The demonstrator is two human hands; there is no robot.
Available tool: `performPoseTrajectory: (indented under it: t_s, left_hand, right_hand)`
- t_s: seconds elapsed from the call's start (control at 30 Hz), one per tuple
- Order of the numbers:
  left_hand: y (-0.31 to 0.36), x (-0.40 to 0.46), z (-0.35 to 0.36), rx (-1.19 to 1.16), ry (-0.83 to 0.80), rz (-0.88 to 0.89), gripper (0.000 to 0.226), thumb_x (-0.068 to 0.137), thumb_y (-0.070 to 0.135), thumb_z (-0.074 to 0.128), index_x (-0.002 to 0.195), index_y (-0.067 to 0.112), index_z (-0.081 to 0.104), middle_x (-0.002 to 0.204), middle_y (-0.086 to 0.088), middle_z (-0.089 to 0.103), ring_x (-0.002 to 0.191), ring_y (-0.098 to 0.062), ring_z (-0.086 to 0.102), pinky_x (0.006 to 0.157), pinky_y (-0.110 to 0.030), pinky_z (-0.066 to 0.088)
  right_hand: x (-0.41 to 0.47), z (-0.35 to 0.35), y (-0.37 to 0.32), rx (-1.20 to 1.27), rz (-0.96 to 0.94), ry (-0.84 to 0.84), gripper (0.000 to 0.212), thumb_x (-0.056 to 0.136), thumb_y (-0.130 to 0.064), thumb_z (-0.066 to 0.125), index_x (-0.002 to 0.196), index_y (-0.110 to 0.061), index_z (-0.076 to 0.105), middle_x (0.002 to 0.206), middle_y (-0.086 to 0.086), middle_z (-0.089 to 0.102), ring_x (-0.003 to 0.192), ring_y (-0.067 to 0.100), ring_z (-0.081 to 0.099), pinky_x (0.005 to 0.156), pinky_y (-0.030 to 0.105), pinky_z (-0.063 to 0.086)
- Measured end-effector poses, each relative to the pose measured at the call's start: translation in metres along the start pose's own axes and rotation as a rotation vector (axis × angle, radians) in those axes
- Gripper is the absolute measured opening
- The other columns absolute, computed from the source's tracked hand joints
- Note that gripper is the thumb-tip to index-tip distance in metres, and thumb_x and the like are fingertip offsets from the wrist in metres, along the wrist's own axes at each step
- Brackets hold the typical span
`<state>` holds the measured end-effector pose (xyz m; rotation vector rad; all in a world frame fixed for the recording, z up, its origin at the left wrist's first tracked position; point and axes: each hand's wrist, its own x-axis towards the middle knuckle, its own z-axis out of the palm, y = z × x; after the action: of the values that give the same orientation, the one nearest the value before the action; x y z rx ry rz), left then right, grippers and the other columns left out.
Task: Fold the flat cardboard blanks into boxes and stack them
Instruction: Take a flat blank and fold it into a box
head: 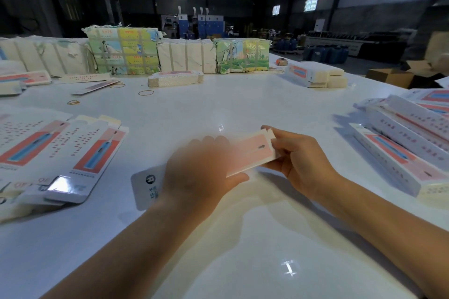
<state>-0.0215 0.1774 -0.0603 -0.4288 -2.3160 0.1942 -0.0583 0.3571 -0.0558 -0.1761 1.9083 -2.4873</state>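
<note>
Both hands mid-table, holding one cardboard blank [252, 153] just above the white table [218, 109]. Left hand [201, 172] is motion-blurred: wrapped over the blank's near half, thumb under its edge, exact finger pos can't tell. Right hand [298, 160] pinches the far end, thumb on the end flap, fingers underneath. Blank tilted, pink face up, rounded white tab sticks out at 8 o'clock past the left wrist. Flat blanks [60, 150] fanned at 9 o'clock. Folded boxes [408, 143] piled at 3 o'clock. Banded blank stack [175, 78] at 12, wrapped bundles [122, 53] behind it. Rubber bands [146, 92] loose at 11.
</note>
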Motion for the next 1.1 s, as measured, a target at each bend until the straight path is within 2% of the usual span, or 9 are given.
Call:
performPoseTrajectory:
  t_s: [0.17,0.27,0.37,0.43,0.57,0.67,0.93,1.03,1.1]
  left_hand:
    - [0.004,0.001,0.001,0.122,-0.019,0.021,0.065,0.068,0.070,0.058,0.087,0.008,0.064,0.062,-0.003,0.052,0.049,-0.017,0.045,0.044,-0.025,0.028]
    - [0.007,0.002,-0.001,0.079,-0.027,-0.008,0.064,0.067,0.069,0.060,0.084,0.007,0.064,0.060,-0.003,0.052,0.047,-0.017,0.045,0.041,-0.023,0.031]
    - [0.010,0.002,-0.002,0.018,-0.039,-0.039,0.063,0.065,0.066,0.063,0.083,0.006,0.064,0.059,-0.003,0.053,0.045,-0.017,0.047,0.040,-0.022,0.033]
    - [0.013,0.002,-0.003,-0.005,-0.041,-0.050,0.061,0.065,0.065,0.060,0.081,0.006,0.064,0.058,-0.003,0.053,0.044,-0.017,0.047,0.039,-0.022,0.034]
    - [0.013,0.002,-0.005,-0.077,-0.016,-0.060,0.062,0.073,0.062,0.041,0.080,0.005,0.064,0.058,-0.005,0.055,0.042,-0.017,0.049,0.039,-0.021,0.037]
    - [0.008,0.000,-0.005,-0.098,-0.011,-0.058,0.064,0.071,0.062,0.039,0.083,0.005,0.065,0.061,-0.006,0.057,0.043,-0.017,0.050,0.042,-0.019,0.033]
    - [0.014,-0.001,-0.006,-0.114,-0.013,-0.085,0.064,0.072,0.061,0.034,0.081,0.005,0.064,0.059,-0.005,0.056,0.042,-0.016,0.048,0.042,-0.019,0.034]
    - [0.010,-0.001,-0.008,-0.144,-0.066,-0.146,0.069,0.074,0.065,0.032,0.083,0.004,0.064,0.061,-0.005,0.058,0.043,-0.017,0.050,0.045,-0.018,0.033]
    - [0.007,-0.002,-0.009,-0.164,-0.089,-0.186,0.071,0.075,0.065,0.027,0.083,0.004,0.062,0.062,-0.007,0.059,0.044,-0.019,0.053,0.044,-0.019,0.036]
  right_hand:
    - [-0.001,0.001,-0.001,-0.101,-0.008,0.085,0.048,0.084,0.005,0.040,0.061,-0.017,0.076,0.065,0.000,0.070,0.066,0.018,0.069,0.061,0.030,0.059]
    - [-0.009,0.005,0.000,-0.257,-0.154,0.083,0.044,0.090,-0.004,0.043,0.055,-0.018,0.066,0.059,-0.002,0.063,0.063,0.014,0.063,0.063,0.026,0.054]
    - [-0.015,0.007,0.005,-0.652,-0.417,0.111,0.027,0.096,-0.009,0.041,0.079,-0.014,0.061,0.069,0.001,0.062,0.065,0.008,0.055,0.057,0.013,0.041]
    - [-0.016,0.007,0.008,-0.782,-0.472,0.124,0.020,0.098,-0.012,0.041,0.088,-0.017,0.057,0.069,-0.010,0.060,0.067,0.001,0.057,0.054,0.010,0.040]
    - [-0.015,0.006,0.004,-0.656,-0.410,0.113,0.030,0.099,-0.015,0.044,0.090,-0.035,0.064,0.078,-0.022,0.067,0.082,0.002,0.064,0.070,0.016,0.050]
    - [-0.014,0.007,0.001,-0.456,-0.288,0.068,0.031,0.098,-0.014,0.045,0.086,-0.027,0.071,0.088,-0.012,0.071,0.085,0.004,0.065,0.083,0.030,0.053]
    - [-0.016,0.006,0.009,-0.764,-0.441,0.072,0.022,0.100,-0.013,0.041,0.107,-0.009,0.061,0.095,0.013,0.067,0.088,0.024,0.057,0.077,0.041,0.048]
    - [-0.013,0.010,0.005,-0.650,-0.334,0.110,0.027,0.097,-0.018,0.049,0.121,-0.014,0.061,0.112,-0.005,0.067,0.099,0.013,0.062,0.092,0.033,0.052]
    - [-0.009,0.007,0.003,-0.578,-0.323,0.203,0.023,0.091,-0.022,0.060,0.114,-0.020,0.062,0.113,-0.009,0.065,0.099,0.008,0.061,0.090,0.026,0.051]
